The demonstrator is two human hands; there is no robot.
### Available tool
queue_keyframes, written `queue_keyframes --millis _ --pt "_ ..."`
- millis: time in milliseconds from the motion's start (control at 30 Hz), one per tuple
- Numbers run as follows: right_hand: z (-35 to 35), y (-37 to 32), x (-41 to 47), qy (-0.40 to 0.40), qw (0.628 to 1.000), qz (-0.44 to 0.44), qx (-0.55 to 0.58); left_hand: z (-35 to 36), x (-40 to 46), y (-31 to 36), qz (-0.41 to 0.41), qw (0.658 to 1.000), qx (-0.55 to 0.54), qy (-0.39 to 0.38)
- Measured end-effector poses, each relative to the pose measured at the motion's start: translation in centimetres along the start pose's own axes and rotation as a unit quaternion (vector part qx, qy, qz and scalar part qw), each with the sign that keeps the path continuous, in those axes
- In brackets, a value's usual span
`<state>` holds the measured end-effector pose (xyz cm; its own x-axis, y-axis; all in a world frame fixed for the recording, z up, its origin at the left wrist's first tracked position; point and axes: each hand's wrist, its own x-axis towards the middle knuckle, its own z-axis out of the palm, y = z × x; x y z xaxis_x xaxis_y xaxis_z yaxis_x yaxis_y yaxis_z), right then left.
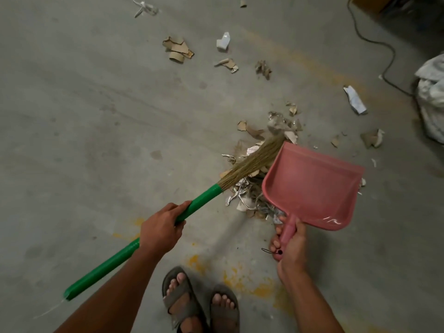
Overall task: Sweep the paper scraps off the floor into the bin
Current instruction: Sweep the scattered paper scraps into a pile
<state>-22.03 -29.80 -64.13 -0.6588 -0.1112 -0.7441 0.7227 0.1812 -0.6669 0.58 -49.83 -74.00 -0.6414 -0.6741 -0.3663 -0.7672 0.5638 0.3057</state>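
At the far left the green handle [134, 246] of a broom runs up and to the right from its free end low in the view. The left hand [161, 228] is wrapped round this handle partway along, fingers curled over the top and thumb underneath. Past the hand the handle ends in a fan of straw bristles [252, 159], whose tips lie across a heap of paper scraps [247, 195] on the grey concrete floor [84, 104].

Below the middle, two feet in grey sandals [201, 304] stand on the floor, with yellow paint flecks [242, 280] around them.

The heap of torn white and brown paper sits just ahead of the feet, between the bristles and a pink dustpan [312, 186]. The pan's open edge lies against the right side of the heap, partly over it. The right hand [292, 246] grips the pan's handle from below, fingers curled round it.

Farther up, loose scraps lie scattered: a clump of brown cardboard bits [179, 49], a white piece [223, 41] and smaller shreds. Right of the pan lies a folded white scrap [355, 100]. A black cable [382, 54] snakes down the upper right, and a crumpled white sack [432, 92] shows at the right edge
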Motion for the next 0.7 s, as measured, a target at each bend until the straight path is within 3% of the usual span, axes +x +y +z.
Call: queue_keyframes --millis 233,467,700 --pt "-0.3 -0.8 -0.9 0.0 1.0 -0.003 0.007 -1.9 -1.2 -0.5 -0.049 0.998 0.009 0.033" --pt "0.3 -1.2 -1.0 -0.002 1.0 -0.008 -0.005 -1.9 -1.1 -1.1 -0.086 0.991 -0.089 0.041" --pt "0.2 -1.3 -0.8 0.001 1.0 -0.009 0.005 -2.6 -0.8 -2.1 -0.07 0.993 -0.092 0.04"
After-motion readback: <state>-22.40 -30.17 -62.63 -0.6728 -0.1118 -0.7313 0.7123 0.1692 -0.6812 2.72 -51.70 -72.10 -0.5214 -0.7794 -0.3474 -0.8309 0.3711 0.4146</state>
